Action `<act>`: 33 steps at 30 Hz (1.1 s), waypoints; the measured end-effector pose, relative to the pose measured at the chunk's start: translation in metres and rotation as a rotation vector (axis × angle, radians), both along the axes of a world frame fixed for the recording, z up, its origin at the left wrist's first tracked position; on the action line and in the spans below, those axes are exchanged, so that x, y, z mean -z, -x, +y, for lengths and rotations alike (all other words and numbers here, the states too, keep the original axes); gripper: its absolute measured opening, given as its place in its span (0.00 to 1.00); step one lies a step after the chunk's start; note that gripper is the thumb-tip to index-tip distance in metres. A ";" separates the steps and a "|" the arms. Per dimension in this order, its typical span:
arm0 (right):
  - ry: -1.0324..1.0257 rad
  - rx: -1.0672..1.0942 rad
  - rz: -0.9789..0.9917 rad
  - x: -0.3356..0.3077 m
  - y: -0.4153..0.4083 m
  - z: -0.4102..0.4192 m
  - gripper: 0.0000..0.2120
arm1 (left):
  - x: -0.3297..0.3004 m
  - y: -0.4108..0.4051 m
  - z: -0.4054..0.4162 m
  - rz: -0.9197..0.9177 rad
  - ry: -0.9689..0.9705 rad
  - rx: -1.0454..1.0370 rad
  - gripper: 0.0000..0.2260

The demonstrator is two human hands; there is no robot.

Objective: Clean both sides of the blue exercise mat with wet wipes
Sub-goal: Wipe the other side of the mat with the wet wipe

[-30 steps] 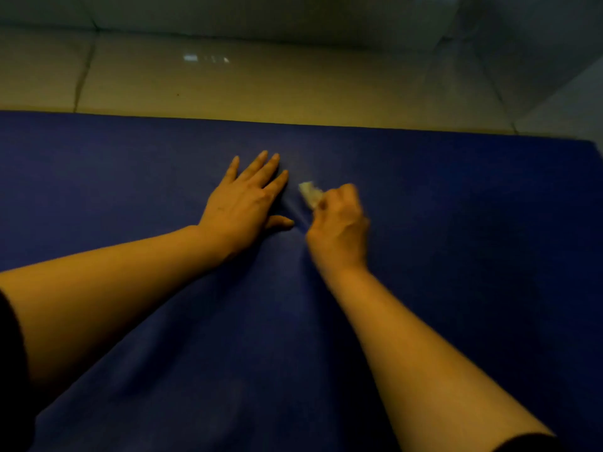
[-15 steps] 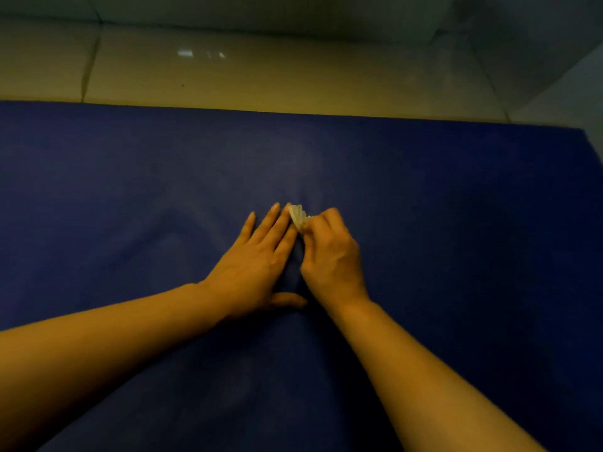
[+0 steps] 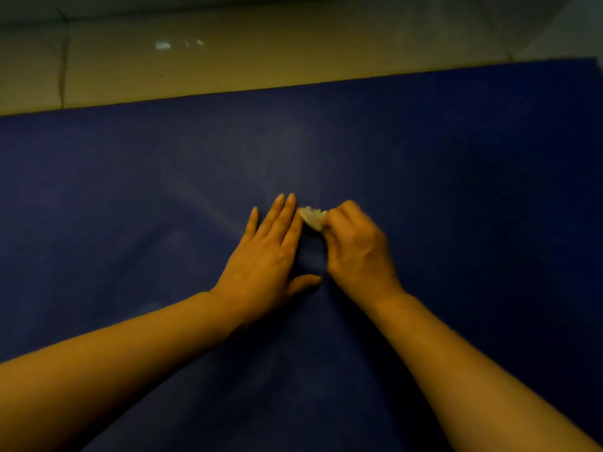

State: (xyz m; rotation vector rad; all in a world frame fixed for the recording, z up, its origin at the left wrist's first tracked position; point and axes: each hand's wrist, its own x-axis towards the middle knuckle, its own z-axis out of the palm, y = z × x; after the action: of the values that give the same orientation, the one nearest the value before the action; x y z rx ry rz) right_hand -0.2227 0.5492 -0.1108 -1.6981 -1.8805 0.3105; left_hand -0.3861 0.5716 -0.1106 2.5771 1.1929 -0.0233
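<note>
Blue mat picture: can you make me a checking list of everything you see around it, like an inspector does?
Surface: blue mat lies flat on the tiled floor, with faint streaks near the hands.
Job's things: crumpled wet wipe on the mat.
Clutter: nothing seen.
Grips: left hand flat, fingers straight, pressing the mat; right hand pinches the wipe.
Cables: nothing seen.
Surroundings: glossy floor with light reflections beyond the mat's far edge; dim lighting.
</note>
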 end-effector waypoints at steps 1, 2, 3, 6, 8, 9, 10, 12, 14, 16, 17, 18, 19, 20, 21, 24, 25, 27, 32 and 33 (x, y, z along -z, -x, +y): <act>-0.024 0.065 -0.004 0.000 -0.015 0.001 0.09 | 0.000 -0.001 -0.007 0.010 -0.033 0.037 0.43; -0.036 0.182 0.003 0.001 -0.030 0.002 0.09 | 0.000 -0.002 -0.014 0.021 -0.043 0.074 0.43; -0.028 0.315 0.026 0.001 -0.042 0.004 0.08 | -0.002 -0.003 -0.020 0.050 -0.009 0.094 0.46; -0.016 0.488 -0.004 -0.001 -0.031 -0.009 0.07 | -0.008 -0.006 -0.032 0.187 0.112 0.099 0.54; -0.042 0.331 -0.018 -0.003 0.004 -0.029 0.09 | -0.007 -0.004 -0.031 0.193 0.117 0.110 0.54; -0.032 0.226 -0.010 -0.002 0.016 -0.041 0.09 | -0.008 -0.004 -0.030 0.177 0.132 0.110 0.54; 0.006 0.148 -0.002 -0.001 0.022 -0.053 0.08 | -0.010 -0.003 -0.029 0.179 0.145 0.116 0.55; 0.067 0.127 0.022 -0.005 0.012 -0.063 0.09 | -0.014 -0.001 -0.027 0.244 0.153 0.132 0.57; 0.078 0.303 0.026 -0.009 -0.011 -0.064 0.10 | -0.018 -0.003 -0.027 0.294 0.172 0.141 0.57; 0.140 0.581 0.001 -0.013 -0.027 -0.059 0.06 | -0.020 -0.005 -0.028 0.288 0.191 0.135 0.56; 0.153 0.663 -0.027 -0.014 -0.027 -0.058 0.04 | -0.021 -0.006 -0.028 0.292 0.199 0.134 0.56; 0.127 0.661 -0.052 -0.014 -0.020 -0.058 0.04 | -0.020 -0.007 -0.028 0.295 0.205 0.131 0.55; 0.082 0.589 -0.047 -0.014 -0.009 -0.060 0.04 | -0.019 -0.008 -0.028 0.294 0.206 0.127 0.55; 0.039 0.474 -0.041 -0.012 0.004 -0.065 0.05 | -0.018 -0.009 -0.029 0.291 0.199 0.128 0.55; 0.034 0.337 -0.028 -0.010 0.014 -0.072 0.08 | -0.017 -0.009 -0.029 0.286 0.195 0.130 0.55; 0.115 0.061 -0.003 -0.009 0.006 -0.085 0.10 | -0.017 -0.007 -0.029 0.282 0.193 0.129 0.54; 0.103 0.077 -0.010 -0.009 -0.008 -0.082 0.10 | -0.019 -0.008 -0.029 0.286 0.191 0.132 0.53; 0.060 0.294 -0.015 -0.009 -0.039 -0.074 0.10 | -0.020 -0.008 -0.031 0.311 0.163 0.150 0.51; 0.005 0.432 0.024 -0.010 -0.027 -0.085 0.13 | -0.021 -0.011 -0.046 0.217 0.080 0.224 0.48; 0.017 0.314 0.054 -0.010 -0.010 -0.096 0.12 | -0.019 -0.010 -0.047 0.181 0.058 0.238 0.47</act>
State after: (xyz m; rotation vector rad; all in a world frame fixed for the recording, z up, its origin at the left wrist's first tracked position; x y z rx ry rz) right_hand -0.2125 0.4533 -0.1011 -1.9420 -1.5459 0.2437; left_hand -0.3760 0.5246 -0.0918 2.6962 0.9191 -0.3441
